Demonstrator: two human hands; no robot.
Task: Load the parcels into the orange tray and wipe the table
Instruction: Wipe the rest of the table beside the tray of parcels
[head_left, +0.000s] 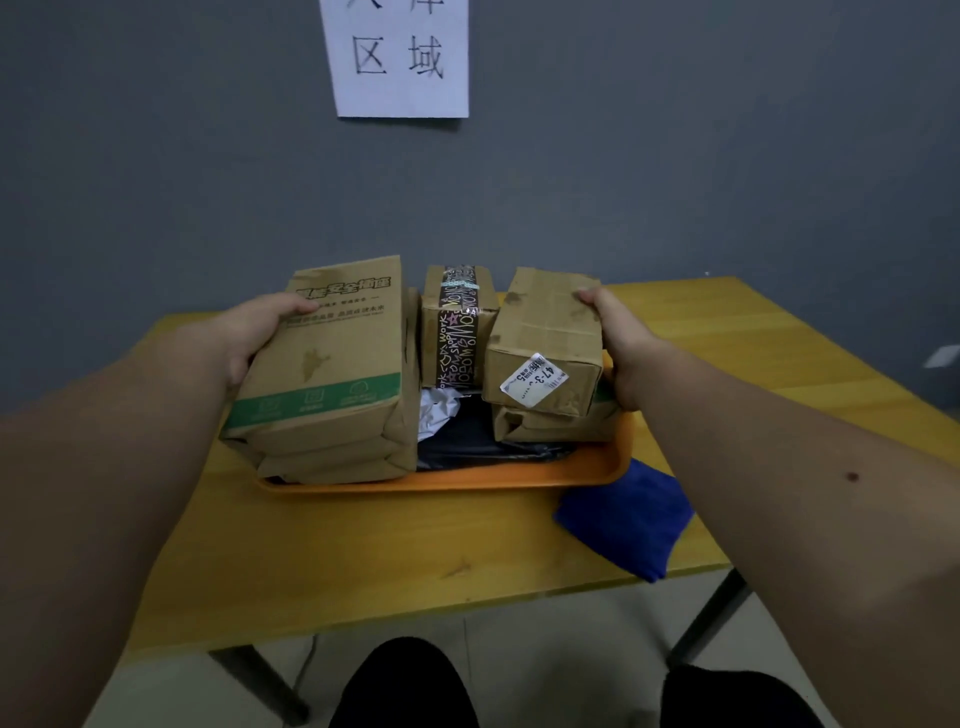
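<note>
Our left hand (260, 332) and right hand (621, 348) clasp the outer parcels (332, 364), fingers curled round them, steadying the tray's (441, 480) stacks.

Both forearms are bare, no sleeves showing, and dark trousers (405, 691) cover the knees (lower edge of view).

Yellow wood table (363, 561), orange tray (467, 480) on it, blue cloth (628, 519) beside tray
</note>
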